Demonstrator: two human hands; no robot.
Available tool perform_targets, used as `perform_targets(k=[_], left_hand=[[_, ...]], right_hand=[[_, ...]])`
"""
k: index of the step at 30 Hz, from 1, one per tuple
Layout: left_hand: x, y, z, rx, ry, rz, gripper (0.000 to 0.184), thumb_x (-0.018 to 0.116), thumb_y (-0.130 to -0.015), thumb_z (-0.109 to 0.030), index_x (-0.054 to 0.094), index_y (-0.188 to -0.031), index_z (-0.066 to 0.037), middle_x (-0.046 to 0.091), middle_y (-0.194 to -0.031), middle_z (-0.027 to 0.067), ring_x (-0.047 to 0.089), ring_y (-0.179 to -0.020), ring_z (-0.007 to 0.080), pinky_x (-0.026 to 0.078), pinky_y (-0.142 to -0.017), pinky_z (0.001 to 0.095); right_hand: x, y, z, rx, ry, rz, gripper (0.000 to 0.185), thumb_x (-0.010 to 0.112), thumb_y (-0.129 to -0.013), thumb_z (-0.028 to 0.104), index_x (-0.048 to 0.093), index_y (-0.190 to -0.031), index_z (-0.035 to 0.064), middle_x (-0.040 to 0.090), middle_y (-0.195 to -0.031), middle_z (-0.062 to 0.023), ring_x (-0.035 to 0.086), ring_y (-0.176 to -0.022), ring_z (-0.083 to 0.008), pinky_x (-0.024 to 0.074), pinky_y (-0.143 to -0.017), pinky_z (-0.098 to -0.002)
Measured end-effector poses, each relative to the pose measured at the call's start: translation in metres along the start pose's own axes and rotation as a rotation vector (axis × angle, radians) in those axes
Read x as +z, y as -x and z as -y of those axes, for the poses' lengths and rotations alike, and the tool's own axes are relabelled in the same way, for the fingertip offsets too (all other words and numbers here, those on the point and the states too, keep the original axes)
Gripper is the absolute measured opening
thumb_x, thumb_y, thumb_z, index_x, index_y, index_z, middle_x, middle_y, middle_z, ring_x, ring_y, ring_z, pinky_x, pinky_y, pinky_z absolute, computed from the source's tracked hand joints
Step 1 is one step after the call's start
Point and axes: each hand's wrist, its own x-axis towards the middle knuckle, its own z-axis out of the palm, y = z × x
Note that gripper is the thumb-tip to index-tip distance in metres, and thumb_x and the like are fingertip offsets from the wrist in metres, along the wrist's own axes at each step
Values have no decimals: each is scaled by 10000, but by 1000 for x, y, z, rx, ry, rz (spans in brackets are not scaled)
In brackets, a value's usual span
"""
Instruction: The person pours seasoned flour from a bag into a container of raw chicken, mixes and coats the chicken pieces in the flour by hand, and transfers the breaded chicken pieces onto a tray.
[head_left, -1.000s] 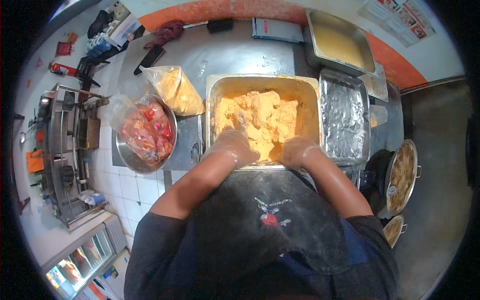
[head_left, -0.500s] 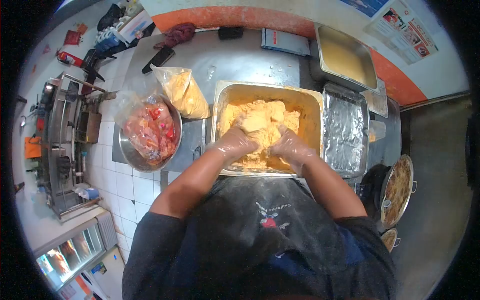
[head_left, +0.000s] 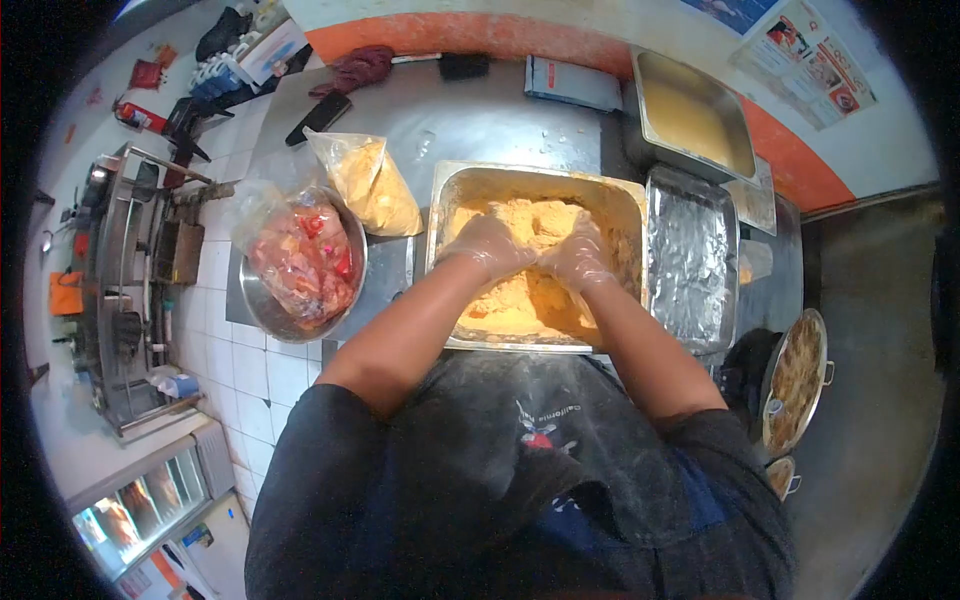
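Observation:
Both hands wear clear plastic gloves and are inside a deep metal pan (head_left: 640, 270) holding orange-yellow flour and coated pieces (head_left: 545, 222). My left hand (head_left: 490, 248) presses on the left side of the coated pieces, and my right hand (head_left: 580, 255) on their right side. The thumbs nearly meet between them. Fingers of both hands are curled round the heap, their tips partly hidden in flour. Loose flour (head_left: 515, 308) lies in the pan's near part.
Left of the pan are a bag of yellow flour (head_left: 375, 188) and a metal bowl (head_left: 262, 318) with bagged raw meat (head_left: 305, 262). A foil-lined tray (head_left: 690, 265) and a pan of yellowish liquid (head_left: 690, 115) are at right. Frying pans (head_left: 797, 385) stand lower right.
Both hands have moved from the pan's near edge forward to its middle, with coated pieces pushed to the far side. Loose flour now shows nearer me. The view has shifted slightly.

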Motion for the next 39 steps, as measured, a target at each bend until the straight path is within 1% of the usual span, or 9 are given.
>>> perform_targets(k=[4,8,11,16,22,26,28,34,39], left_hand=[[25,-21,22,2,82,71,732,719,-903,-502,633,-1391,36,720,-1317,272,700,-1226,391,554,-1052,428],[17,2,31,-54,216,108,674,641,-937,-548,741,-1242,45,719,-1311,280,701,-1201,416,560,-1034,435],[-7,32,7,-98,58,99,724,625,-956,-597,748,-1195,75,704,-1334,293,693,-1213,427,550,-1049,426],[-10,47,-17,-62,-162,216,819,716,-942,-599,631,-1439,45,695,-1352,307,694,-1237,415,523,-1088,456],[16,10,1,-75,193,132,823,726,-915,-613,680,-1381,64,680,-1424,259,674,-1293,387,521,-1097,407],[10,16,33,-93,433,-38,733,712,-918,-524,693,-1346,71,695,-1397,247,683,-1274,369,523,-1075,408],[1,18,33,-110,499,-50,714,695,-921,-502,694,-1333,81,691,-1398,252,677,-1283,365,520,-1075,409],[-14,11,-3,-244,104,0,760,654,-904,-495,669,-1350,119,611,-1487,306,612,-1377,381,495,-1120,425],[6,9,-8,-176,7,-192,840,739,-909,-483,564,-1482,106,639,-1454,313,610,-1386,397,513,-1127,425]], right_hand=[[-6,-1,-12,-232,-692,403,856,923,-783,215,543,-1515,-12,680,-1392,-188,655,-1289,-289,541,-1061,-377],[-40,32,-6,-179,-924,549,789,866,-854,287,558,-1520,-1,715,-1344,-193,685,-1224,-291,553,-1015,-394],[-69,47,7,40,74,365,1036,872,-833,530,475,-1551,-102,623,-1496,-293,649,-1351,-368,522,-1106,-406],[-35,52,6,-91,389,660,1164,890,-786,578,419,-1571,-141,607,-1492,-327,642,-1359,-378,508,-1128,-382],[5,32,-30,-414,-174,545,1103,905,-788,302,321,-1652,-56,638,-1446,-267,642,-1322,-343,501,-1137,-367],[-12,44,-41,-141,-537,412,900,857,-835,191,412,-1576,-63,675,-1351,-247,694,-1213,-311,580,-1004,-359],[-44,48,-23,-11,-66,227,1030,922,-761,232,385,-1584,-76,680,-1344,-252,696,-1219,-319,577,-1020,-370],[-43,26,-1,-8,-81,299,1331,926,-720,542,223,-1656,-93,564,-1515,-299,563,-1434,-351,469,-1182,-362],[17,-7,-10,-129,-147,210,1383,949,-695,345,98,-1700,-78,516,-1564,-319,538,-1460,-373,467,-1190,-373]])
